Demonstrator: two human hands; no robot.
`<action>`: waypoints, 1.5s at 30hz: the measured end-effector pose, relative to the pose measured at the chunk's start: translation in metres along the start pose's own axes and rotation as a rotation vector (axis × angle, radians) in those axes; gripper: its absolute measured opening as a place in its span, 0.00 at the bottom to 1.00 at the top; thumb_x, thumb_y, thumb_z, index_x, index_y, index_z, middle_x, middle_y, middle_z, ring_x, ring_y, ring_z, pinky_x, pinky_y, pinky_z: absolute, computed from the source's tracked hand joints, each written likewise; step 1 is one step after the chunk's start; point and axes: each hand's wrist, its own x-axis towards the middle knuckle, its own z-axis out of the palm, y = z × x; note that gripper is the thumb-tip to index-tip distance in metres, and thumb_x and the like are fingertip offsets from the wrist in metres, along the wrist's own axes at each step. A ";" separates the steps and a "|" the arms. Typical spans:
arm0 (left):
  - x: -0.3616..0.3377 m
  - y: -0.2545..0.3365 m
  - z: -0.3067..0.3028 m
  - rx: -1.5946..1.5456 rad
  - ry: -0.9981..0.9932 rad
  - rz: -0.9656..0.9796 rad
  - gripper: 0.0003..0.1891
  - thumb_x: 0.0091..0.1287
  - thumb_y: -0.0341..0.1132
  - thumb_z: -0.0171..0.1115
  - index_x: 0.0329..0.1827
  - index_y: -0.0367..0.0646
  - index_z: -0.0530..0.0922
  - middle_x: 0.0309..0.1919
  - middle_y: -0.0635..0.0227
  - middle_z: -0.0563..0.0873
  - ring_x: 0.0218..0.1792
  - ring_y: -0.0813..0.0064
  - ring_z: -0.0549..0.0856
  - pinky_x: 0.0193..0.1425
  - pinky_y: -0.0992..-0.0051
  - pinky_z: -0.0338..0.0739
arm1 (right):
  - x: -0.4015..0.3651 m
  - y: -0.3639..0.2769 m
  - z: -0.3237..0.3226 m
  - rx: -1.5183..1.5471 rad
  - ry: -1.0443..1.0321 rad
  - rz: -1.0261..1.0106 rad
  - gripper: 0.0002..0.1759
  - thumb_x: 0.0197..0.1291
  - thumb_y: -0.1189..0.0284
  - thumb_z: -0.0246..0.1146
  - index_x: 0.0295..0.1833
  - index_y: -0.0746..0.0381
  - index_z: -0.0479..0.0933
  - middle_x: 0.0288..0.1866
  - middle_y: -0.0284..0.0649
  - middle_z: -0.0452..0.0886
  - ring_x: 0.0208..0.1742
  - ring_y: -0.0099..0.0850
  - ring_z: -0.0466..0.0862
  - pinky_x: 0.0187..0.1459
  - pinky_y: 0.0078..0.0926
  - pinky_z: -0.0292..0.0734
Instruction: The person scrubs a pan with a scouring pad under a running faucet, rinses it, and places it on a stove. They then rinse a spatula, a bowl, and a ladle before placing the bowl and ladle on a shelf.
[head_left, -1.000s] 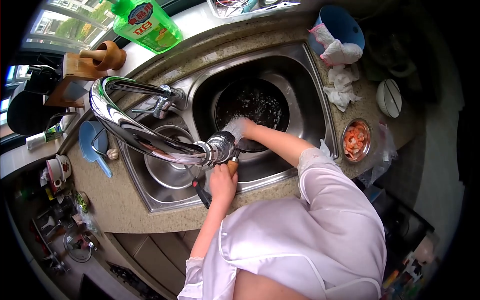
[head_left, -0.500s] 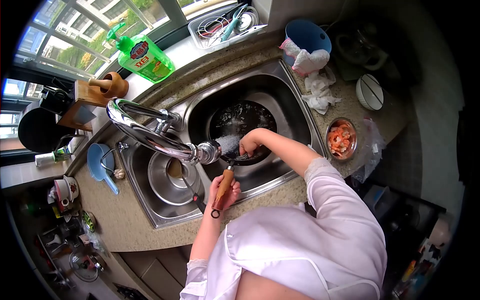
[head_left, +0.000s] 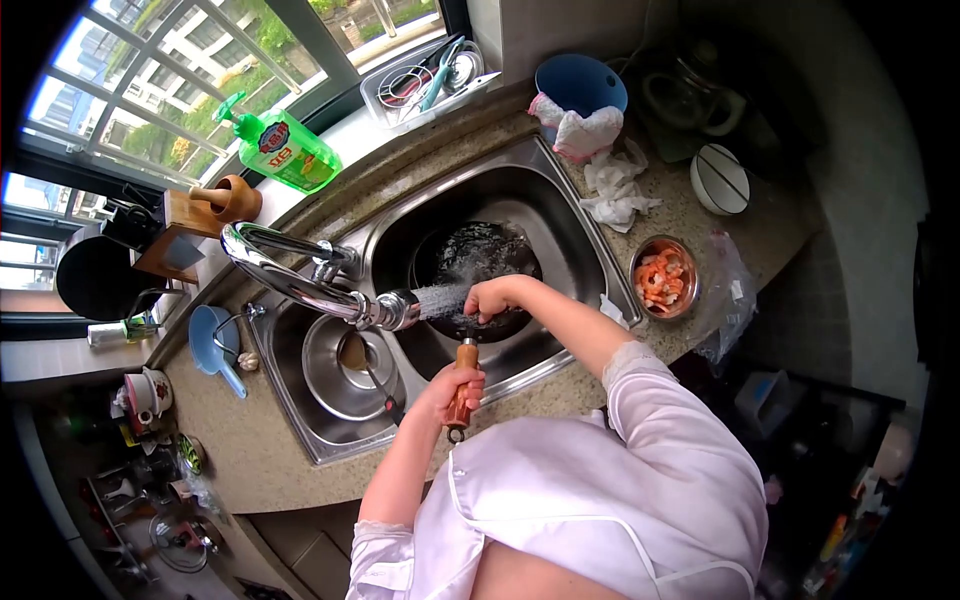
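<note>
In the right basin of the steel sink (head_left: 580, 290) lies a dark frying pan (head_left: 490, 245) with water splashing in it. My left hand (head_left: 452, 390) is wrapped around its wooden handle (head_left: 466, 356), near the sink's front edge. Over the near side of the pan, my right hand (head_left: 492, 298) is closed with the fingers curled down; whatever it holds is hidden. Water streams from the chrome faucet (head_left: 398, 310) into the pan beside my right hand.
A steel pot (head_left: 330, 400) with a ladle (head_left: 353, 352) sits in the left basin. To the right are a bowl of peeled shrimp (head_left: 664, 280), a plastic bag (head_left: 728, 300) and a white bowl (head_left: 720, 180). Green soap bottle (head_left: 290, 158) stands behind the sink; a blue dipper (head_left: 210, 335) lies left.
The camera view has shifted slightly. My left hand has moved up the handle, and the pan handle stands more upright in view. My right hand remains closed over the pan's near side.
</note>
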 end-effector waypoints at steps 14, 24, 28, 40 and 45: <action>-0.006 0.015 0.056 1.400 0.688 0.130 0.19 0.50 0.26 0.60 0.44 0.37 0.65 0.25 0.60 0.77 0.17 0.70 0.79 0.17 0.71 0.73 | -0.032 0.014 0.063 1.207 0.651 -0.671 0.13 0.57 0.84 0.54 0.47 0.66 0.77 0.41 0.32 0.81 0.42 0.21 0.78 0.46 0.19 0.72; -0.042 0.016 0.057 2.105 0.849 0.247 0.16 0.53 0.27 0.57 0.42 0.34 0.64 0.34 0.40 0.81 0.39 0.42 0.80 0.44 0.53 0.74 | -0.026 -0.015 0.101 1.643 0.665 -0.797 0.12 0.59 0.83 0.54 0.45 0.61 0.78 0.39 0.32 0.82 0.38 0.21 0.79 0.41 0.20 0.74; -0.053 0.011 0.058 2.156 0.876 0.370 0.15 0.53 0.24 0.55 0.43 0.35 0.64 0.31 0.41 0.81 0.36 0.41 0.81 0.41 0.51 0.74 | -0.035 -0.027 0.102 1.562 0.747 -0.892 0.12 0.59 0.83 0.53 0.44 0.62 0.79 0.39 0.32 0.82 0.39 0.21 0.79 0.43 0.20 0.73; -0.052 0.003 0.049 2.019 0.795 0.519 0.16 0.51 0.26 0.58 0.43 0.36 0.66 0.32 0.40 0.80 0.37 0.40 0.79 0.40 0.52 0.75 | -0.065 -0.036 0.089 1.325 0.844 -0.874 0.11 0.60 0.82 0.53 0.44 0.63 0.79 0.37 0.31 0.81 0.38 0.20 0.77 0.42 0.20 0.72; -0.041 -0.006 0.060 1.525 0.639 0.278 0.16 0.51 0.27 0.59 0.43 0.35 0.69 0.24 0.58 0.79 0.19 0.66 0.81 0.21 0.69 0.74 | -0.047 -0.018 0.073 0.914 0.868 -0.717 0.10 0.58 0.80 0.55 0.43 0.67 0.78 0.34 0.33 0.82 0.37 0.20 0.77 0.42 0.22 0.72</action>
